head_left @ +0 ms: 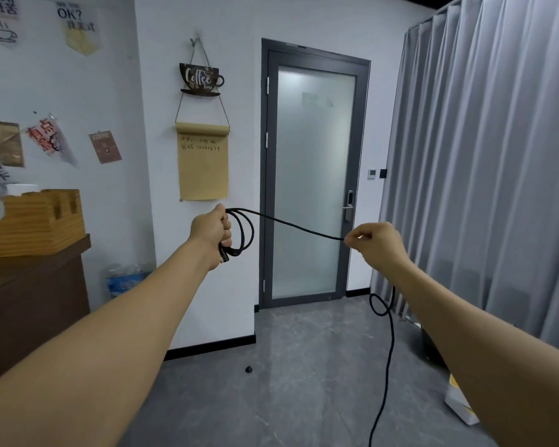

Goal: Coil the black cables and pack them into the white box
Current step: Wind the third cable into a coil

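Gripping a few coiled loops, the left hand [212,232] holds the black cable [291,224]. At three o'clock, the right hand [373,243] pinches its taut span between curled fingers [357,237]. Slack hangs toward six o'clock.

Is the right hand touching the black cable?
Touching. The head view shows the right hand pinching the cable between thumb and fingertips, where the stretched length from the left hand ends.

Two bare forearms reach in from the lower corners, sleeveless as far as shown; left hand [211,233] and right hand [375,243] wear nothing.
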